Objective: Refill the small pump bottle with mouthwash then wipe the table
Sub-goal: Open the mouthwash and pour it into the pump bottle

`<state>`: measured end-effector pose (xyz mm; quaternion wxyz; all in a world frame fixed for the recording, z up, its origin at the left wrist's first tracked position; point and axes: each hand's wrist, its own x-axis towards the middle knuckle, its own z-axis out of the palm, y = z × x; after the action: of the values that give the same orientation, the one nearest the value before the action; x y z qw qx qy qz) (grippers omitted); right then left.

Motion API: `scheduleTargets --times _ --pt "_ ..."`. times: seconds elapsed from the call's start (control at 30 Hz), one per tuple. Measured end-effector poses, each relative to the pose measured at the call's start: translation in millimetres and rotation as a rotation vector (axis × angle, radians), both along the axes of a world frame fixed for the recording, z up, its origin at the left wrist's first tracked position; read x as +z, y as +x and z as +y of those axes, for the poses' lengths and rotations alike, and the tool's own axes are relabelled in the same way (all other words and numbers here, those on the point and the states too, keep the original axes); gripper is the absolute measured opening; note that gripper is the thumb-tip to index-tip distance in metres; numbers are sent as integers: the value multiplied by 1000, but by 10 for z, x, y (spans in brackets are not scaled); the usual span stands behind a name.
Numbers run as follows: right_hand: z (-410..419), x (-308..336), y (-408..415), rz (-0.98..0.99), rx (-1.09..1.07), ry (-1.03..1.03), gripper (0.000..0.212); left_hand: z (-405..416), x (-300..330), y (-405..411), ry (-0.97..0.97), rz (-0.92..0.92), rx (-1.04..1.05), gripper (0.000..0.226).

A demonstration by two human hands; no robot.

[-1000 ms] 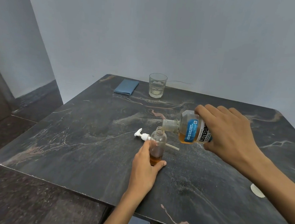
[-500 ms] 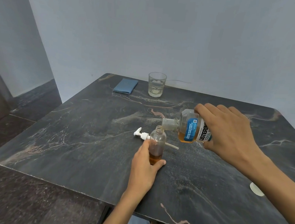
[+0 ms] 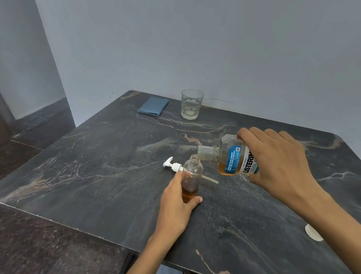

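A small clear pump bottle (image 3: 192,175) stands upright and uncapped on the dark marble table (image 3: 106,174), amber liquid filling its lower part. My left hand (image 3: 178,204) grips its base. My right hand (image 3: 277,163) holds a mouthwash bottle (image 3: 230,156) tipped on its side, its open neck just above and right of the small bottle's mouth. Amber mouthwash pools in the tipped bottle's lower side. The white pump head (image 3: 173,165) with its tube lies on the table behind the small bottle.
A folded blue cloth (image 3: 154,106) lies at the table's far edge, with a drinking glass (image 3: 191,104) holding a little liquid beside it. A white cap (image 3: 313,232) sits near my right forearm. Walls close in behind and to the left.
The liquid level in the small bottle looks slightly higher. Both hands and both bottles have barely shifted; the view has tilted a little.
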<state>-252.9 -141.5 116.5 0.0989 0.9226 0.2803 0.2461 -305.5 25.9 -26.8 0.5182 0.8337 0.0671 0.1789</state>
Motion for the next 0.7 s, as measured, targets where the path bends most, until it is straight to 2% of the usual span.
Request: scheduleTargets --times 0.7 --pt "-3 -5 4 -11 16 26 80 -1 5 8 6 9 -3 45"
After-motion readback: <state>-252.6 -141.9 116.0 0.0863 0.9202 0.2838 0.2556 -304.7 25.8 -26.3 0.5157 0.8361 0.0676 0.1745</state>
